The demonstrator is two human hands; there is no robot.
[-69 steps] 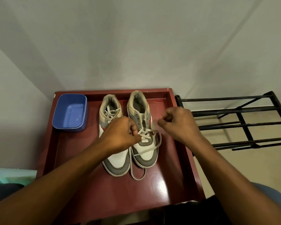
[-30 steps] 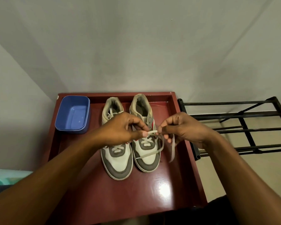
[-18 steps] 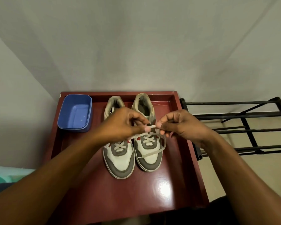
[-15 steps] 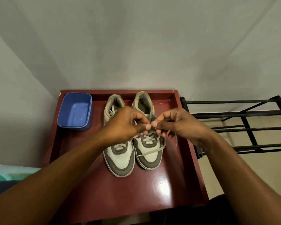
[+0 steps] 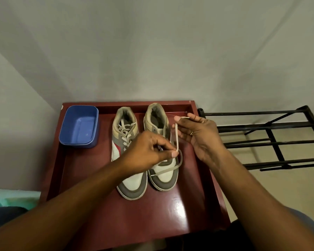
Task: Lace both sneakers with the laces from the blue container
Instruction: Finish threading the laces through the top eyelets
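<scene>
My left hand pinches the lace at the sneaker; my right hand pinches its tip, nearer the worktop's far edge.

Surface: glossy dark-red table with a raised rim.
Back left corner: blue container (upright, mouth open).
Middle: left sneaker and right sneaker, side by side, toes toward the person.

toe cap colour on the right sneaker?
Grey toe cap on the right sneaker, white panel behind it; head view.
</scene>
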